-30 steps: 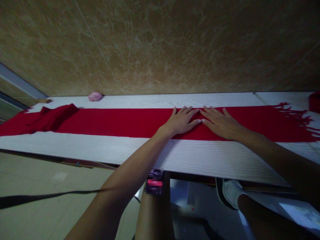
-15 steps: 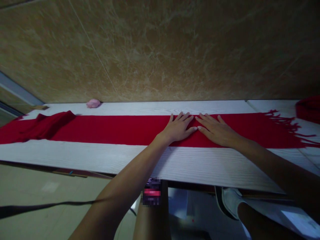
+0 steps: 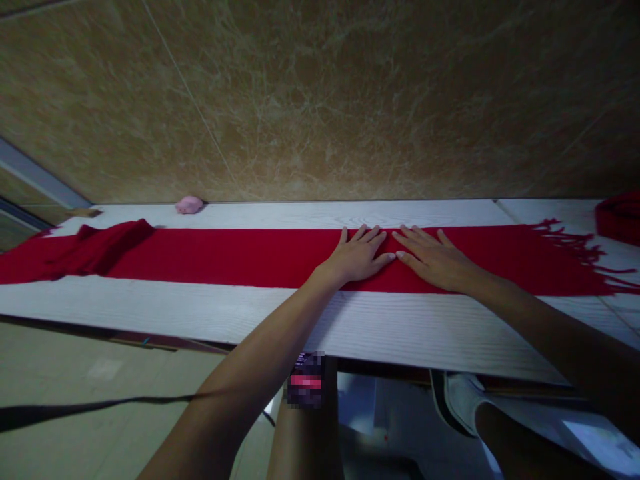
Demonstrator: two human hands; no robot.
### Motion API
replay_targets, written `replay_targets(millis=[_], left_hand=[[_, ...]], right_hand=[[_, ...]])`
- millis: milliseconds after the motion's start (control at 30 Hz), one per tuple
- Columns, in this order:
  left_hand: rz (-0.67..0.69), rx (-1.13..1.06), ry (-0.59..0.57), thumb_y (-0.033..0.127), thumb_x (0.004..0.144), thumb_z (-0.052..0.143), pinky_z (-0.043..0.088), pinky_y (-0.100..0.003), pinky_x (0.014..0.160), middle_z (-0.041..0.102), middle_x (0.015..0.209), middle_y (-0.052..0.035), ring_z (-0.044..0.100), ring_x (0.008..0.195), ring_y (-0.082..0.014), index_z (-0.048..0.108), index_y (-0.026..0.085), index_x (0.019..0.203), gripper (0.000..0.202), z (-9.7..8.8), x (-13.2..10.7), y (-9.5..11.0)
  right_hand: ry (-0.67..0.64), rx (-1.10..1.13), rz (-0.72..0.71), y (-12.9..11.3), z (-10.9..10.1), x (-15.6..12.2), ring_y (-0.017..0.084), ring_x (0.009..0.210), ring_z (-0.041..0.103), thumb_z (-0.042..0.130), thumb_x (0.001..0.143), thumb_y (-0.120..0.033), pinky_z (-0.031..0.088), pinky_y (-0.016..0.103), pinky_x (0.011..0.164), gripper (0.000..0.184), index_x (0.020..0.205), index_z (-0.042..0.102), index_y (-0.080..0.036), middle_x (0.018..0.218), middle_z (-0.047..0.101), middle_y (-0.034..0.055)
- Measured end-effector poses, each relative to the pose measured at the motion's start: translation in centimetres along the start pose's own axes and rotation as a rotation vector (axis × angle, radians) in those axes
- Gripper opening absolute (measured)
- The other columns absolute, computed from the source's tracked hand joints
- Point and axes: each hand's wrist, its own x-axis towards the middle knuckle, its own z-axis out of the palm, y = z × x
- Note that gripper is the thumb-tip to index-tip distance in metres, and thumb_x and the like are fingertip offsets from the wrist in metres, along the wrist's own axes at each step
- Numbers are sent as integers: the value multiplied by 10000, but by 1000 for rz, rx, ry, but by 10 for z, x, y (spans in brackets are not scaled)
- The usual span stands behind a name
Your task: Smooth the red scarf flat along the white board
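Observation:
A long red scarf (image 3: 240,257) stretches from left to right along a white wood-grain bench top. Its right end has a loose fringe, and its left part lies bunched in folds. My left hand (image 3: 357,255) rests flat on the scarf with fingers spread. Beside it, my right hand (image 3: 431,258) lies palm down on the same cloth, fingers spread too. The two thumbs point toward each other and nearly touch. Neither hand grips the fabric.
Behind the white bench top (image 3: 280,215) rises a brown marbled wall (image 3: 320,100). A small pink object (image 3: 189,205) sits against the wall at left. At the far right edge lies another piece of red cloth (image 3: 619,219). A dark strap (image 3: 100,405) crosses the lower left.
Both hands stay in the same place on the scarf. The view has shifted very slightly; nothing else has visibly moved.

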Motion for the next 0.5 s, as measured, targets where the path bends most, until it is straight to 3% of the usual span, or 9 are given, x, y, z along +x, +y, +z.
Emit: replay_targets(millis=[267,500], left_hand=[[-5,-4,-9,645,1143,270,85,-658,1392,218,1861,-84,153,1740,-303,302,241,1771,748,0,0,1],[-7,-3,-12,639,1142,270,78,-658,1393,217,1862,-81,161,1740,-301,300,242,1772,745,-1,-1,1]], right_hand=[[-21,-8,6,-1,-2,0,378,1677,289,265,1117,-585,240,761,1305,737,1751,407,-239,1821,313,118],[18,9,-26,2,1,0,391,1663,323,259,1125,-576,269,790,1280,702,1740,430,-286,1808,359,109]])
